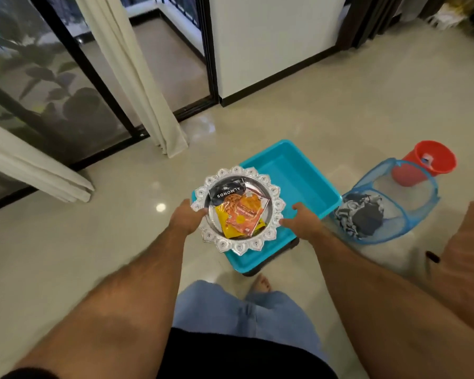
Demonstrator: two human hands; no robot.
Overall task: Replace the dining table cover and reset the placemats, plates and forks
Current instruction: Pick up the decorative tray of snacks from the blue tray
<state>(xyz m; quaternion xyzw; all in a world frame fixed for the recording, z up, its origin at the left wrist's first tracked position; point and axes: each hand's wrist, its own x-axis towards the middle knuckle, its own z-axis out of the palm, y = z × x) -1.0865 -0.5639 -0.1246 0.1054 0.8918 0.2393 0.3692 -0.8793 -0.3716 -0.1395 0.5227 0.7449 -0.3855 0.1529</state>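
Holding silver plate (238,212) of snack packets (240,214)

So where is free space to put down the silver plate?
The blue tub is bare past the silver plate, toward the wall. The floor left of it, up to the curtain, is open. Right is crowded: mesh basket, red bucket.

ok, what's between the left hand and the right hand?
Head view: the silver plate of snack packets lies between them, over the blue tub. The left hand grips its rim; the right hand is open, just off the rim.
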